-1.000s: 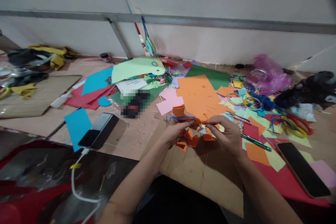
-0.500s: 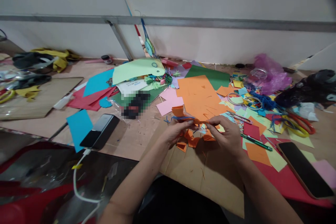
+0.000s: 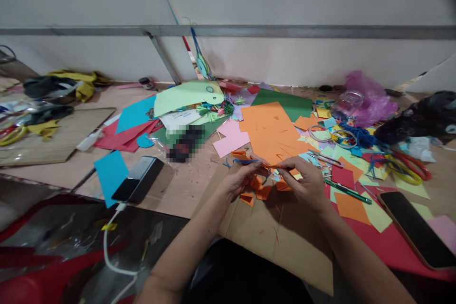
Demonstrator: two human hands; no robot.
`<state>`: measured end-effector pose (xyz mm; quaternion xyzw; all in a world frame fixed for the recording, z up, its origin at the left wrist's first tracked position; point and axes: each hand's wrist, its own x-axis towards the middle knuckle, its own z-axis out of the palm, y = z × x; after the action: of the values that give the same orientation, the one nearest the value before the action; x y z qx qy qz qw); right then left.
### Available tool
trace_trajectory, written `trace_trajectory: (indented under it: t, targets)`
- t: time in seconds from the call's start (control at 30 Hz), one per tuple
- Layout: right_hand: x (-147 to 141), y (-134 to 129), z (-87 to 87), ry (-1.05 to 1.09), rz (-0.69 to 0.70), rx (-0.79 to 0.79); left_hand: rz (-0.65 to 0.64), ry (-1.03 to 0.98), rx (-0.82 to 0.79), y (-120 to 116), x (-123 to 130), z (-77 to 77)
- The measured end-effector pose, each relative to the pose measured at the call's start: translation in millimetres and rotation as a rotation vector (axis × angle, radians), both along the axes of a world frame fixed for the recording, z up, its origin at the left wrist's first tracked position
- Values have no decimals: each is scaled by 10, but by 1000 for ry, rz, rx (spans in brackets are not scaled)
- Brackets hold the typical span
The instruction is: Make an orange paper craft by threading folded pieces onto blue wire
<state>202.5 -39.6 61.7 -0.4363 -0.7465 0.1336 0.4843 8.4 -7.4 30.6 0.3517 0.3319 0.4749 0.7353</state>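
The left hand (image 3: 242,178) is pinching the left end of a narrow orange paper strip (image 3: 272,166) between thumb and fingers, the grip closing with no visible gap. Blue thread (image 3: 245,162) is lying across the fingers of this hand, its loose ends pointing left; whether it is joining the strip cannot be told. The right hand (image 3: 306,180) is pinching the right end between thumb and forefinger, also closed. The strip is spanning the space between the hands, above the far part of a brown cardboard sheet (image 3: 281,247).

Folded orange paper pieces (image 3: 262,191) are lying just below the strip, on the far part of the cardboard. A large orange paper sheet (image 3: 270,128) is lying beyond the hands, overlapping a dark green sheet (image 3: 288,104) farther back. Pink paper (image 3: 233,141) is lying to its left.

To the right of the right hand, a green pen (image 3: 347,192) is resting over coloured paper, and a smartphone (image 3: 416,228) is lying at the near right. Scissors with yellow handles (image 3: 406,171) are lying beyond the phone. At the far right, a purple plastic bag (image 3: 372,99) is standing beside a clear jar (image 3: 351,99). On the left, a white cable (image 3: 107,247) is running to a dark boxy device (image 3: 138,178) beside a turquoise sheet (image 3: 111,175).
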Motion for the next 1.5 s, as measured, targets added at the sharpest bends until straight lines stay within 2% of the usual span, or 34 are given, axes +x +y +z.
trace_trajectory:
  t: [0.27, 1.2, 1.5]
  targets:
    - [-14, 4, -2, -66, 45, 71, -18, -61, -57, -2, 6, 62]
    - [-30, 3, -70, -161, -18, 126, 18, -98, -97, 28, 26, 3]
    - [-69, -4, -109, -190, -16, 125, -19, -49, -31, 30, 46, -47]
